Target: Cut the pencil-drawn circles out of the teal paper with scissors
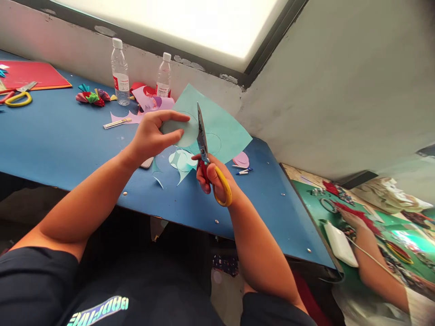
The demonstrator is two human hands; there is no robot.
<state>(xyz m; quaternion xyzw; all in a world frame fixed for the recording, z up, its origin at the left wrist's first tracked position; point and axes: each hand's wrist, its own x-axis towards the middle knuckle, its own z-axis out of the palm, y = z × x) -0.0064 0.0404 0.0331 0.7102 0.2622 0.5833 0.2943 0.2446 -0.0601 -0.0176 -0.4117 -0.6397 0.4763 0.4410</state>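
My right hand (212,174) is closed around the red and yellow handles of a pair of scissors (202,140), whose blades point up and away from me. The blades lie across a light teal sheet of paper (224,122) with circles drawn on it. My left hand (154,131) pinches the left part of this sheet between thumb and fingers, at a rounded, partly cut edge. Below the sheet, teal paper circles and offcuts (181,160) lie on the blue table (176,199).
Two plastic bottles (121,83) stand by the wall amid pink paper scraps (127,117). Left are folded paper pieces (92,96), other scissors (20,96) and red sheets (37,74). Pink circles (241,159) and pens (243,170) lie right. A co-worker's arm (370,258) reaches over a green table.
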